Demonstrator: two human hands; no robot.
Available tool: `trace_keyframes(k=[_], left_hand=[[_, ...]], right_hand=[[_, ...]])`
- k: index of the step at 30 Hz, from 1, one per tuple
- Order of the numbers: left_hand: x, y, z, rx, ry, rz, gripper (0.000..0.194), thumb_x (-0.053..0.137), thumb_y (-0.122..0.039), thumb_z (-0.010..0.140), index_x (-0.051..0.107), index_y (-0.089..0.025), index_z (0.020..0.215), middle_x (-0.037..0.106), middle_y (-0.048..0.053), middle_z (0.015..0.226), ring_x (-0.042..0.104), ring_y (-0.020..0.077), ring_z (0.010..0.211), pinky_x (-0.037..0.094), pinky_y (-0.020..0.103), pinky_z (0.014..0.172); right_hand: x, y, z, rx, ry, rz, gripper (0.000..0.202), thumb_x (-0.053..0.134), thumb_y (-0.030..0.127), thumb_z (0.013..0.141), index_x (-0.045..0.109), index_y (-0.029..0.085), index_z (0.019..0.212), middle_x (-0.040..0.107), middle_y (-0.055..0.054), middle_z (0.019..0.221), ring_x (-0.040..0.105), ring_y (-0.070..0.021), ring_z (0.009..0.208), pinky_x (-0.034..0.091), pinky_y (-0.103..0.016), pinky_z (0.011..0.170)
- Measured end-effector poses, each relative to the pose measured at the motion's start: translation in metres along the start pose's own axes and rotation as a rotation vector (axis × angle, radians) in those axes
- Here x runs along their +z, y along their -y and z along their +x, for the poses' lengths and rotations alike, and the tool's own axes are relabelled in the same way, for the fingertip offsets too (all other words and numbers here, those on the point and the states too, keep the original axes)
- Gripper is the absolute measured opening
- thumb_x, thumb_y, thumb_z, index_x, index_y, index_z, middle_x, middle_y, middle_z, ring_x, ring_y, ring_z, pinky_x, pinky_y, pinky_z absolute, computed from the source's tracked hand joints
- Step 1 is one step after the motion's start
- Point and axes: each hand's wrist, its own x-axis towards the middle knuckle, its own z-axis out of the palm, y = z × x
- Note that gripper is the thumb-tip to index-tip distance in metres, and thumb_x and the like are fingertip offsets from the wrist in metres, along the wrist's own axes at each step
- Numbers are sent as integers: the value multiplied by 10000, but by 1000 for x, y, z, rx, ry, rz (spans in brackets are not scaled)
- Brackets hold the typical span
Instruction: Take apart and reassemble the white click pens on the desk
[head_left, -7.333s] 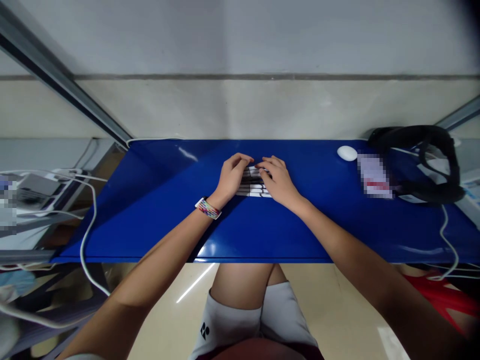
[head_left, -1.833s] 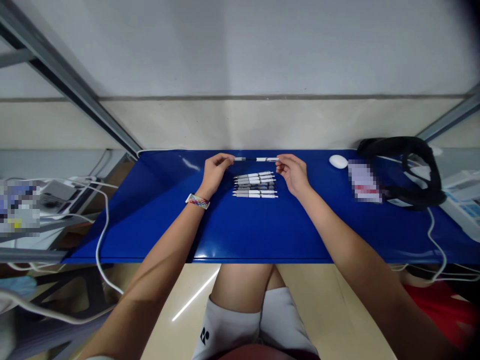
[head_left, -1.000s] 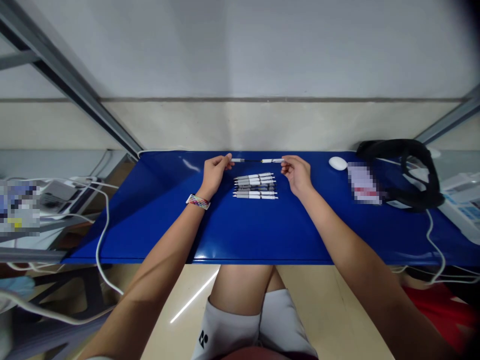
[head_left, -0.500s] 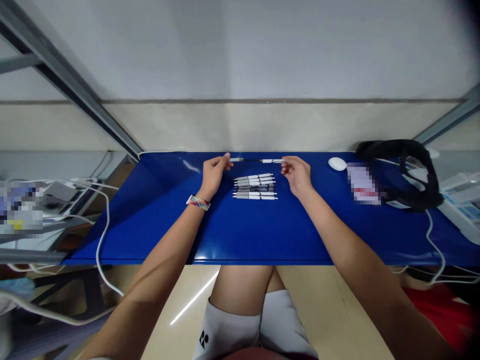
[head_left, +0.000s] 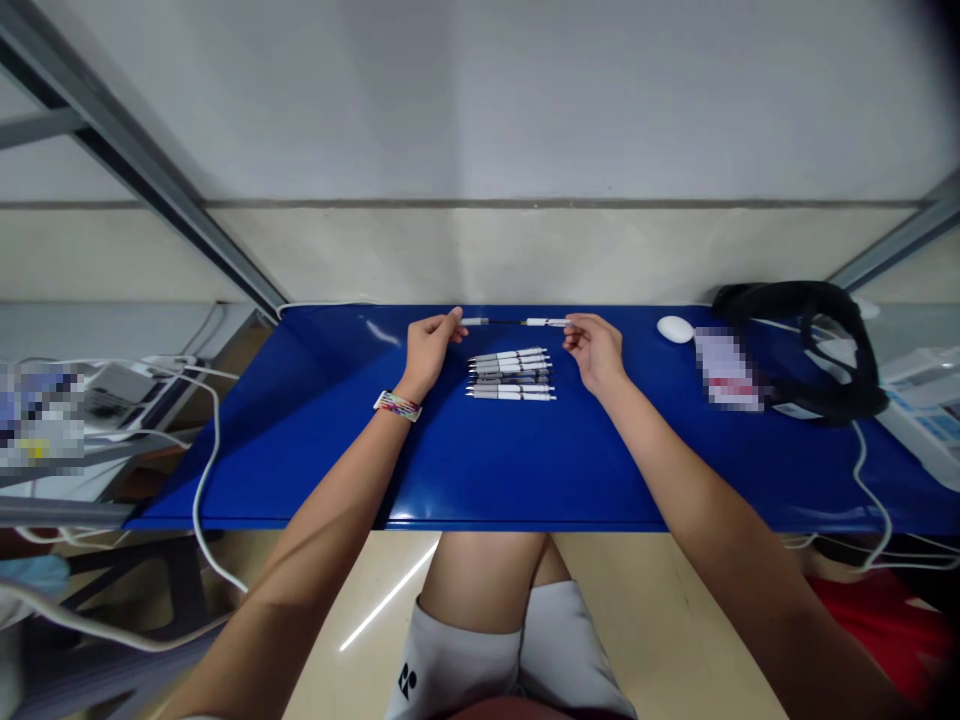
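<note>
- My left hand (head_left: 431, 352) pinches the grip (head_left: 475, 321) at its 2 o'clock; my right hand (head_left: 600, 352) pinches the barrel (head_left: 546, 322) at its 10, other fingers loosely curled.
- I hold both level, probably to keep the refill (head_left: 508, 322) between them in line.
- The other pens (head_left: 510, 378) lie at 6 o'clock from these on the counter (head_left: 525, 460), perhaps grouped for easy reach.
- Two seconds ago, grip and barrel were closer together.

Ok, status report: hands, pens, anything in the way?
Left hand, grip on grey pen section. Right hand, grip on white pen section; dark rod between. Other pens lie together nearby. White oval object off right, seemingly no obstacle.
</note>
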Motion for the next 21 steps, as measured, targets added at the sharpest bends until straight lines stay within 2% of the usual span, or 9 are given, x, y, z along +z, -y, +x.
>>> trace_keyframes(k=[21], left_hand=[[-1, -4, -2, 7, 26, 27, 477, 719, -545, 957, 760, -194, 637, 693, 41, 634, 587, 154, 625, 464, 317, 704]], right_hand=[[0, 0, -1, -14, -1, 19, 35, 749, 179, 707, 773, 187, 732, 666, -13, 644, 575, -111, 597, 473, -230, 560]])
